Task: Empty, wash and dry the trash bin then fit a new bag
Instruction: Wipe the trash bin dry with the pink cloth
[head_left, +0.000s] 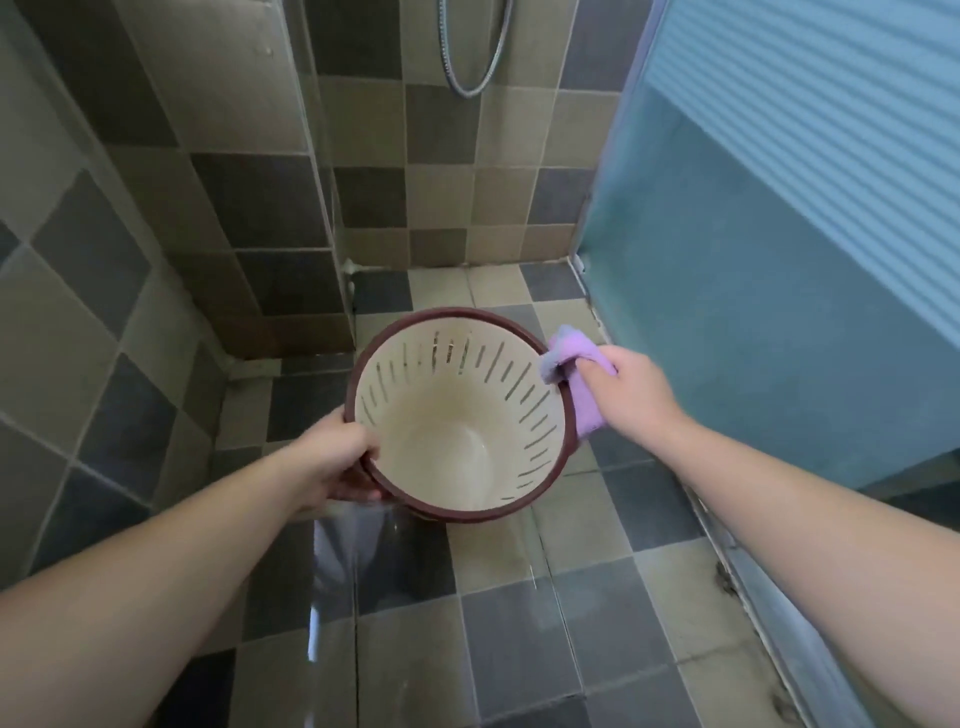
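Both hands work best thus: left hand (340, 462) gripping the bin (460, 415) rim at eight o'clock, right hand (631, 387) pinching the purple cloth (574, 374) at two o'clock, wiping firmly round.

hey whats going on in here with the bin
A person stands in a tiled shower area, holding a cream trash bin with a dark red rim up off the floor. The left hand grips the near rim, and the right hand holds a purple cloth against the far-right rim. The bin is empty, with brownish staining inside, and no bag is fitted yet. A shower hose hangs on the wall behind.
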